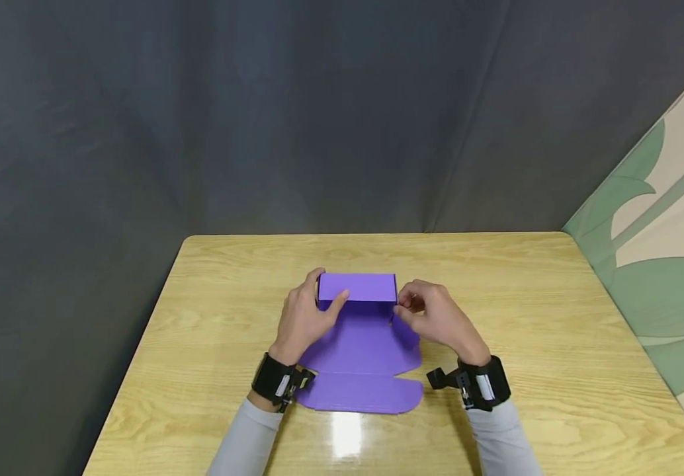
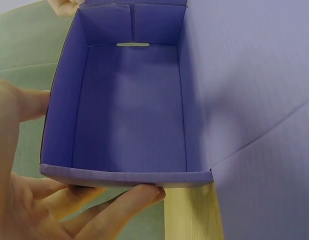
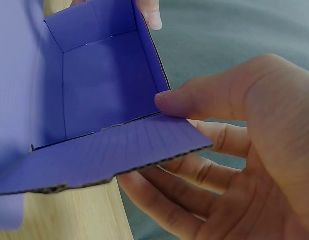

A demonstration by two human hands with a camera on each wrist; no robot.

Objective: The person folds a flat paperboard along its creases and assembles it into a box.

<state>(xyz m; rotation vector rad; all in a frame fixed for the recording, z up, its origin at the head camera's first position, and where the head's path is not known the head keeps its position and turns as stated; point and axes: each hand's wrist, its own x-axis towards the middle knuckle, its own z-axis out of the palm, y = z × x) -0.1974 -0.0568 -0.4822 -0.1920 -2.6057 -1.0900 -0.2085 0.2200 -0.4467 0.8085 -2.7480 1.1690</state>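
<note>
A purple cardboard box stands tipped up on the table, its hollow side facing me. The long lid lies toward me, ending in a rounded tuck flap. My left hand grips the box's left end, thumb on the upper wall and fingers along the outside of the end wall. At the right end, my right hand holds a side flap that is folded outward, with the thumb at its corner and the fingers behind it. The box's inside holds nothing.
The light wood table extends around the box on both sides. Behind it hangs a dark grey curtain. A leaf-patterned cloth borders the table's right edge. Each wrist wears a black camera strap.
</note>
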